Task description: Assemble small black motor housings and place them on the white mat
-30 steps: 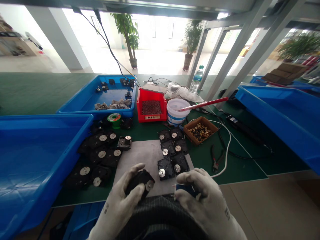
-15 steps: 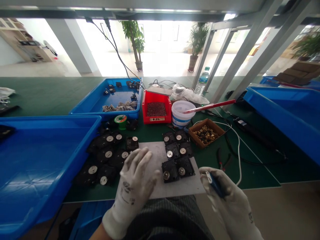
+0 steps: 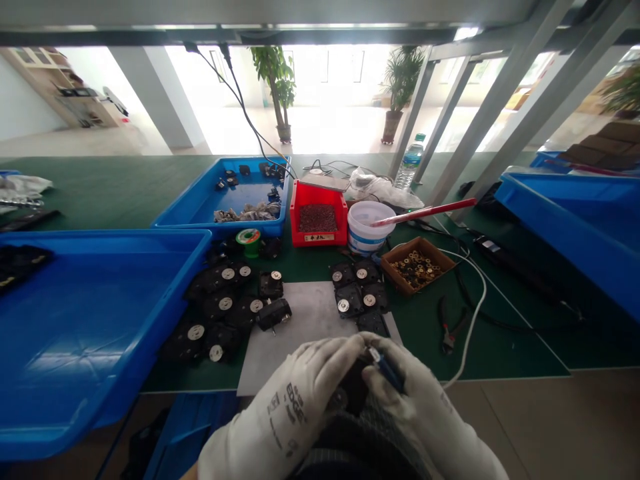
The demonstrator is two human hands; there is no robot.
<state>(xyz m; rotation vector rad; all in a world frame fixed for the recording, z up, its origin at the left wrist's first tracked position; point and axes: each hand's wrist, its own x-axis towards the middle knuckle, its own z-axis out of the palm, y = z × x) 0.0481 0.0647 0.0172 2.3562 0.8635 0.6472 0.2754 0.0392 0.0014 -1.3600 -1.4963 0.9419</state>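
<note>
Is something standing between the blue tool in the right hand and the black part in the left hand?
Nothing visible stands between them. The blue-handled tool in the right hand lies close against the black part held by the left hand, though the tool's tip is hidden, so the exact contact cannot be seen.

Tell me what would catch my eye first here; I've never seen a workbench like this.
The white-gloved left hand and right hand stand out first, close together at the bottom of the view around a black part and a small blue-handled tool. To their left, a big blue tray sits beside rows of black square parts with shiny metal discs. Farther back stands a bright red bin.
</note>
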